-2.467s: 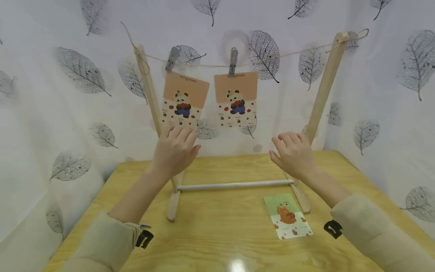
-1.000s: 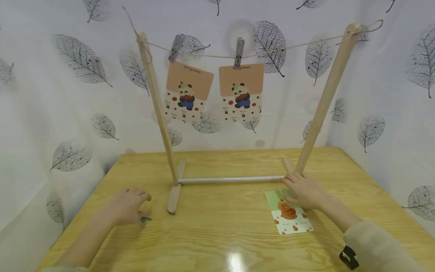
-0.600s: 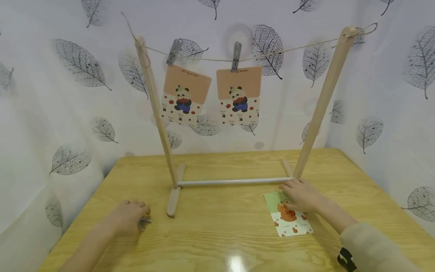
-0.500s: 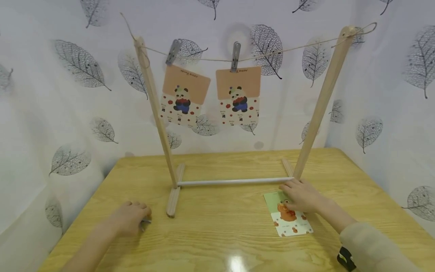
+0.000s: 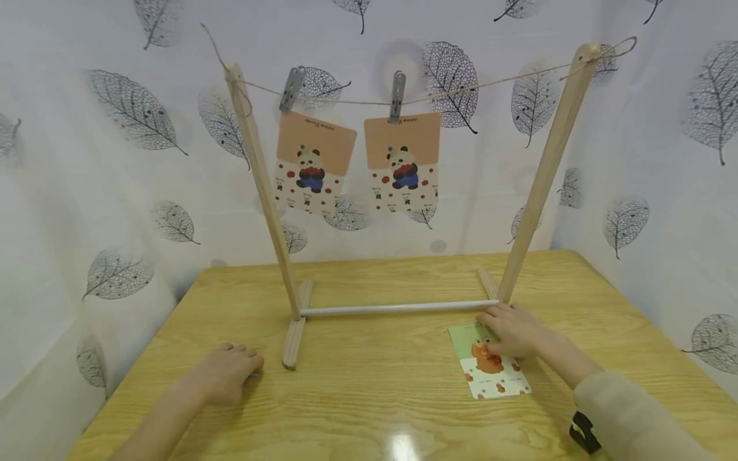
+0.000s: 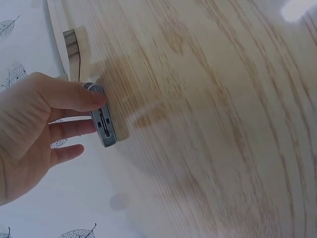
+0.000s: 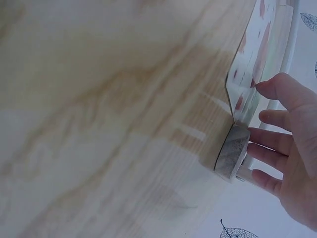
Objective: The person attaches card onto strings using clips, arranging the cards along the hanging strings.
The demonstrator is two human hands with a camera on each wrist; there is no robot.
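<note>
My left hand (image 5: pixel 225 374) pinches a grey clothespin (image 6: pixel 103 119) between thumb and fingers, low over the table's left side; in the head view the hand hides most of it. On the right, a green and white card with a brown bear (image 5: pixel 496 374) lies flat beside the rack's right foot. My right hand (image 5: pixel 516 330) reaches over its upper corner, and the thumb tip touches the card's face in the right wrist view. The other fingers are spread, loosely bent, by the wooden foot (image 7: pixel 233 151). Two panda cards, left (image 5: pixel 314 160) and right (image 5: pixel 402 160), hang from the string.
The wooden rack has a left post (image 5: pixel 262 186), a right post (image 5: pixel 544 173) and a white crossbar (image 5: pixel 398 309). Grey clothespins, left (image 5: pixel 293 89) and right (image 5: pixel 397 96), grip the string (image 5: pixel 346 102). A leaf-print cloth (image 5: pixel 369 243) stands behind the table (image 5: pixel 369 397).
Both hands have come down from the raised position near the rack. The left has taken hold of the clothespin on the table; the right has reached the bear card. The hanging cards stay put.
</note>
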